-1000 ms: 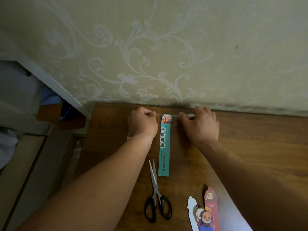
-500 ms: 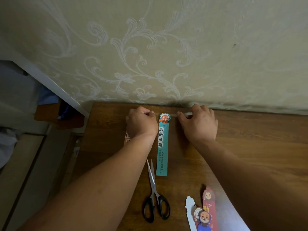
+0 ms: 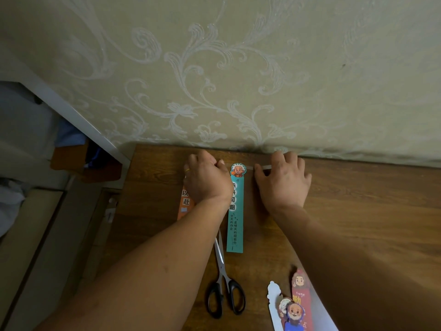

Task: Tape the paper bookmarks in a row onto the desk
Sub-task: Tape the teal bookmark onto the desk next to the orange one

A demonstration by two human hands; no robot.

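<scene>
Pinching a tape strip taut at each end, the left hand and right hand stretch it over the teal bookmark, lying near the desk's back edge, to fix it down.

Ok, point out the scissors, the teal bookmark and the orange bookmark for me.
scissors (image 3: 220,259): head view, on the blades just above the pivot.
teal bookmark (image 3: 235,231): head view, on the lower half of the strip, over the small print.
orange bookmark (image 3: 185,204): head view, on the visible strip left of the left wrist.
</scene>
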